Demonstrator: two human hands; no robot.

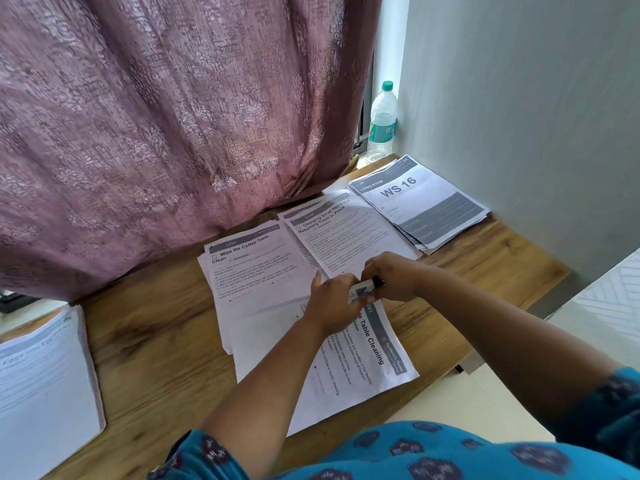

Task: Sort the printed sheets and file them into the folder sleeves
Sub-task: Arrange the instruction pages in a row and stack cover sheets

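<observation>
Both hands, left hand (334, 299) and right hand (394, 277), pinched a small stapler (363, 291) (probably) at the limp sheet's (346, 358) twelve-o'clock edge.

A mauve curtain (156, 126) with a pale, shimmering floral pattern is filling the upper left of the frame. The wooden table (156, 358) is showing warm brown grain with darker streaks. White sheets (263, 271) printed in black, with grey header bands, are lying at the centre. At upper right, a white stack (422, 202) is carrying dark grey blocks. A clear bottle (382, 123) is wearing a green cap and label. The teal sleeve (599, 407) is dotted with dark blue.
</observation>
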